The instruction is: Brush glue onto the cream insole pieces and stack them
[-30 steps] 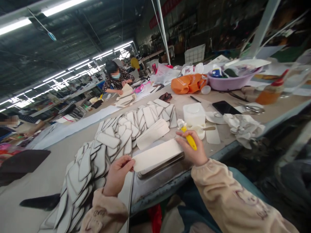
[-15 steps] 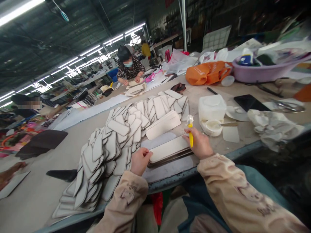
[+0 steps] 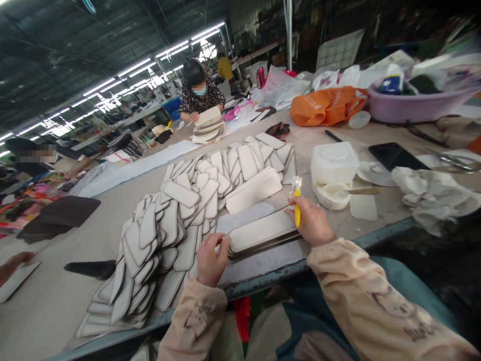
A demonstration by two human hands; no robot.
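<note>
At panel stack (image 3: pixel 263 231): left hand (image 3: pixel 211 260), fingers apart; right hand (image 3: pixel 311 223) clamped on yellow brush (image 3: pixel 297 211).

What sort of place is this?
Probably a factory workshop: rows of ceiling lights, a masked person handling pale pieces in the background, and a heap of similar round-cornered panels beside the left hand.

Stack of pale, round-cornered panels (image 3: pixel 263 231), lying flat; yellow-handled brush (image 3: pixel 297 208) at right end, whitish head up.
</note>
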